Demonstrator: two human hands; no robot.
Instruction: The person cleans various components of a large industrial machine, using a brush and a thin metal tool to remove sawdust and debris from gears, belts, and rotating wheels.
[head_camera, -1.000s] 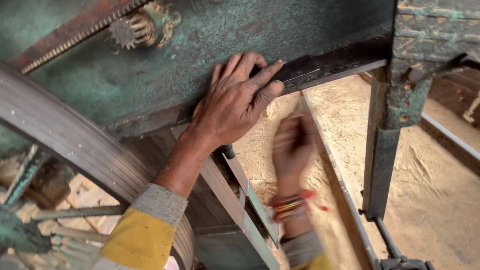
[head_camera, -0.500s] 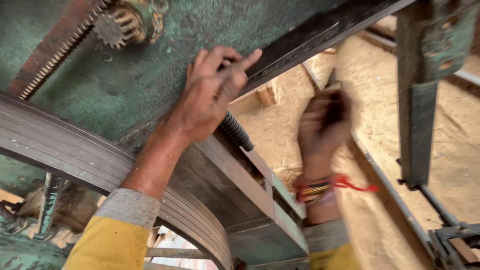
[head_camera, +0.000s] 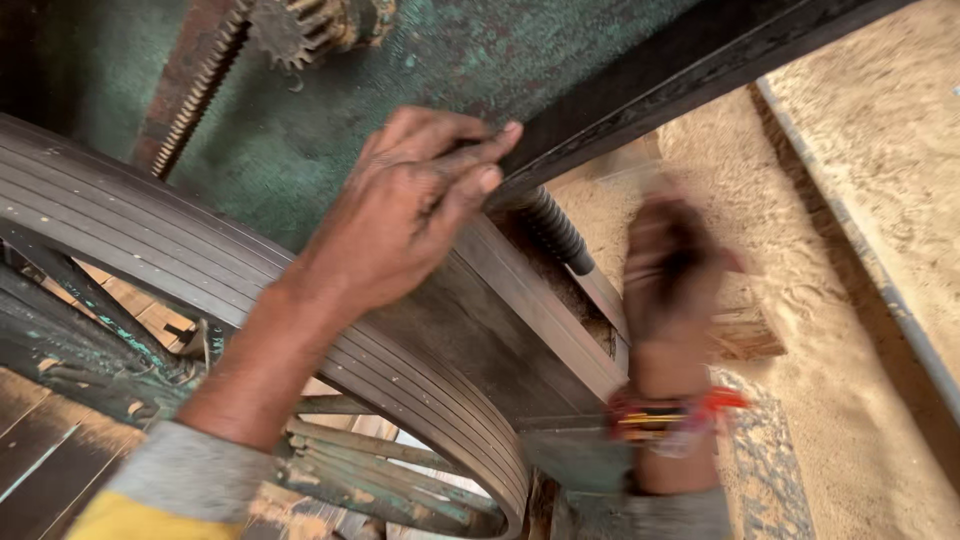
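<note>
The left hand (head_camera: 405, 215) is found pressed against the green-painted machine body (head_camera: 420, 80), fingers drawn together and bent, the fingertips (head_camera: 490, 160) pinched onto the lower edge of a dark steel bar (head_camera: 690, 65). The grip is narrow; whether anything small is held between thumb and fingers cannot be told.

The bar is seen to run on a diagonal, from the fingertips up and to the right across the top of the view. Its long axis therefore lies away from the left hand, rising rightward, and contact is made at its lower left end only.

The right hand (head_camera: 670, 265) is recorded lower and to the right, beneath the bar and apart from it. It is heavily blurred, so its state cannot be determined; something dark may be enclosed, but this is not confirmed. Red and yellow bangles (head_camera: 665, 415) are noted at its wrist. Of the two hands, the left is plainly the nearer to the bar.

Just below the left fingers a ribbed black cylinder (head_camera: 555, 230) is seen projecting down and to the right, between the two hands. Beneath the left wrist a large grooved wheel rim (head_camera: 330, 350) is observed curving from upper left to lower centre. A toothed gear (head_camera: 295, 30) and rack (head_camera: 190, 85) are noted above the hand, and sawdust-covered ground (head_camera: 860, 300) lies to the right.
</note>
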